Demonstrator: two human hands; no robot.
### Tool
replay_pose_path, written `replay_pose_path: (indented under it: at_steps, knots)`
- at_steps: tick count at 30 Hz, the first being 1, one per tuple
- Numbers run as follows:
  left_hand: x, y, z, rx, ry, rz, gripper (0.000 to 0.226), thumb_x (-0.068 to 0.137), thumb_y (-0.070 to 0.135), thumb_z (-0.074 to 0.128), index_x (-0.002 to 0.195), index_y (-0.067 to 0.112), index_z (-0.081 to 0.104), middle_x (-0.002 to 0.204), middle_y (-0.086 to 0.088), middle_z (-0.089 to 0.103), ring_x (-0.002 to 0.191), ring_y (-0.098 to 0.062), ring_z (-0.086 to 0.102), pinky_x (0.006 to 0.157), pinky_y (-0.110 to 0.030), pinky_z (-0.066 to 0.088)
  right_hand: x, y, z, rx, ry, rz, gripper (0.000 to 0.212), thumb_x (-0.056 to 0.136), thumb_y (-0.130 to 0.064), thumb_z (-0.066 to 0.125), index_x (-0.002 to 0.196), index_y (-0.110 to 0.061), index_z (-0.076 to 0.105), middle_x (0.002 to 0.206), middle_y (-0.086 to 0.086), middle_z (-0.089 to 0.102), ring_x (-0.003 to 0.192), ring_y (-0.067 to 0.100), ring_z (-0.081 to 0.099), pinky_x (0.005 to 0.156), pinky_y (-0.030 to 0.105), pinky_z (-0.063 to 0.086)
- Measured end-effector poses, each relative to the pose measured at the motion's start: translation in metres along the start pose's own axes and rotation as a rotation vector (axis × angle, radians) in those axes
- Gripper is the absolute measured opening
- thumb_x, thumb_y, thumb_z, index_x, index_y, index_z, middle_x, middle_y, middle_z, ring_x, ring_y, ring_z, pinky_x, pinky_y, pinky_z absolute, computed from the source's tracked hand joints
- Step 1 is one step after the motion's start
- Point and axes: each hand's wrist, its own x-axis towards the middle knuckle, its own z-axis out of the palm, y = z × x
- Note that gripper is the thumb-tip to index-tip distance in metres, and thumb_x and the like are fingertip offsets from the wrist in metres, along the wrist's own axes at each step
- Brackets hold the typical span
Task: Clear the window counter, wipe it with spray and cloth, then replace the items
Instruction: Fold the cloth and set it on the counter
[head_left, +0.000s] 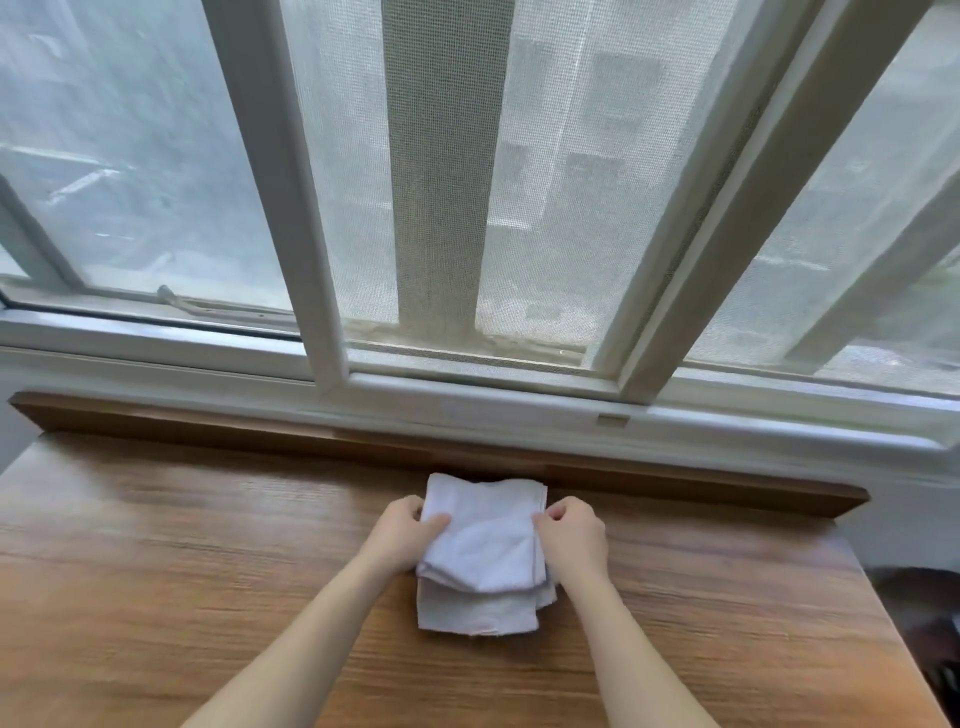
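I am holding the folded white cloth between my two hands on the wooden counter, near its raised back ledge. My left hand is pinching the left edge and my right hand the right edge, both equally near. The cloth's long axis is pointing away from me, toward the window.
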Motion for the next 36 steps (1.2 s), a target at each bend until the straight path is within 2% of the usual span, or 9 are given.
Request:
replay_pose_path:
  at_steps: [5, 9, 14, 16, 20, 24, 28, 32, 36]
  knots:
    - [-0.009, -0.019, 0.012, 0.105, -0.006, 0.006, 0.028, 0.085, 0.030, 0.071, 0.107, 0.022, 0.054, 0.105, 0.004, 0.065, 0.091, -0.010, 0.061, 0.081, -0.032, 0.054, -0.009, 0.014, 0.007, -0.121, -0.044, 0.029, 0.019, 0.101, -0.035, 0.051, 0.100, -0.016, 0.055, 0.106, 0.006, 0.064, 0.097, 0.025, 0.058, 0.072, 0.032, 0.040]
    - [-0.010, -0.018, 0.015, 0.227, 0.046, 0.007, 0.047, 0.083, 0.034, 0.071, 0.120, 0.019, 0.046, 0.112, 0.000, 0.063, 0.100, -0.020, 0.062, 0.085, -0.039, 0.054, -0.016, 0.018, 0.010, -0.089, -0.096, 0.049, 0.038, 0.089, -0.052, 0.056, 0.104, -0.018, 0.049, 0.103, 0.003, 0.061, 0.095, 0.025, 0.059, 0.074, 0.036, 0.047]
    - [-0.014, -0.024, 0.017, 0.137, 0.083, 0.115, 0.072, 0.086, 0.026, 0.069, 0.145, 0.031, 0.028, 0.128, 0.002, 0.059, 0.106, -0.020, 0.061, 0.082, -0.036, 0.053, -0.018, 0.021, 0.009, 0.027, -0.122, 0.045, 0.057, 0.087, -0.063, 0.060, 0.122, -0.022, 0.040, 0.110, 0.000, 0.056, 0.103, 0.024, 0.057, 0.081, 0.036, 0.046]
    - [-0.017, -0.027, 0.018, 0.127, 0.077, 0.159, 0.071, 0.089, 0.023, 0.066, 0.147, 0.040, 0.028, 0.125, 0.003, 0.061, 0.096, -0.015, 0.062, 0.073, -0.026, 0.048, -0.017, 0.025, 0.008, -0.018, -0.147, 0.029, 0.060, 0.088, -0.048, 0.067, 0.132, -0.020, 0.038, 0.113, 0.001, 0.055, 0.103, 0.022, 0.057, 0.079, 0.032, 0.045]
    - [-0.012, -0.032, 0.020, 0.242, 0.070, 0.213, 0.056, 0.095, 0.022, 0.061, 0.146, 0.035, 0.040, 0.145, 0.003, 0.049, 0.133, -0.017, 0.044, 0.103, -0.027, 0.038, -0.013, 0.031, 0.009, 0.000, -0.159, 0.057, 0.054, 0.091, -0.029, 0.068, 0.135, -0.015, 0.040, 0.117, 0.002, 0.055, 0.099, 0.019, 0.057, 0.078, 0.029, 0.048]
    - [-0.008, -0.028, 0.018, 0.419, -0.016, 0.160, 0.064, 0.094, 0.037, 0.058, 0.152, 0.035, 0.029, 0.145, -0.004, 0.043, 0.127, -0.024, 0.047, 0.102, -0.033, 0.042, -0.016, 0.026, 0.013, -0.090, -0.155, 0.048, 0.037, 0.097, -0.021, 0.058, 0.127, -0.014, 0.038, 0.124, 0.010, 0.057, 0.101, 0.024, 0.056, 0.082, 0.035, 0.050]
    - [-0.009, -0.016, 0.010, 0.750, 0.143, 0.334, 0.083, 0.079, 0.062, 0.054, 0.150, 0.029, 0.028, 0.146, -0.004, 0.029, 0.132, -0.026, 0.034, 0.099, -0.037, 0.045, -0.019, 0.017, 0.020, -0.403, 0.087, -0.250, 0.047, 0.094, -0.015, 0.050, 0.138, -0.015, 0.034, 0.136, 0.009, 0.042, 0.121, 0.027, 0.045, 0.095, 0.035, 0.045]
    - [-0.005, -0.008, 0.020, 0.929, 0.080, 0.597, 0.108, 0.068, 0.091, 0.038, 0.149, 0.019, 0.037, 0.158, -0.013, 0.030, 0.144, -0.036, 0.031, 0.104, -0.051, 0.042, -0.010, 0.028, 0.041, -0.600, 0.068, -0.620, 0.069, 0.084, -0.056, 0.046, 0.140, -0.016, 0.048, 0.147, 0.014, 0.046, 0.135, 0.032, 0.041, 0.109, 0.041, 0.041]
    - [0.011, -0.023, 0.029, 1.045, -0.071, 0.447, 0.128, 0.057, 0.104, 0.014, 0.139, 0.010, 0.046, 0.143, -0.018, 0.051, 0.126, -0.039, 0.054, 0.080, -0.049, 0.057, 0.008, 0.049, 0.054, -0.717, 0.017, -0.639, 0.086, 0.083, -0.069, 0.039, 0.147, -0.010, 0.040, 0.157, 0.011, 0.029, 0.147, 0.036, 0.018, 0.114, 0.043, 0.013]
